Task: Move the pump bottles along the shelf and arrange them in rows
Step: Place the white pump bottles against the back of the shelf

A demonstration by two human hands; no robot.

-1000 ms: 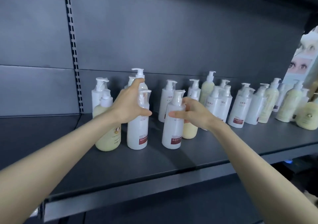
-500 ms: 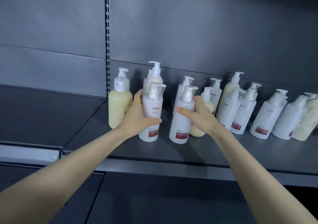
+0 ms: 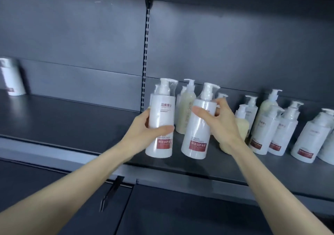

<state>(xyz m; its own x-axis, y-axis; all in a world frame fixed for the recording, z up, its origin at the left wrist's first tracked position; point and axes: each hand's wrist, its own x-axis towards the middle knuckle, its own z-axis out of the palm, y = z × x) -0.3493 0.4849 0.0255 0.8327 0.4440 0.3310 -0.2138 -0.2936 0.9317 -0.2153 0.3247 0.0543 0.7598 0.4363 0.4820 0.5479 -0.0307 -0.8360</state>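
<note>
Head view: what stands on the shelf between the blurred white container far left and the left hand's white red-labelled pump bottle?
Nothing; the head view shows only bare dark grey metal shelf there.

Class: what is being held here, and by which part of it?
The left grip holds the left bottle round its middle; the right grip holds the right bottle round its upper body, under the pump.

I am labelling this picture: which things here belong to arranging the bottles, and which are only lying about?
Job: left hand gripping one white pump bottle; right hand gripping a second white bottle; the other bottles at right; shelf.
Lying about: blurred white container far left; slotted upright.
</note>
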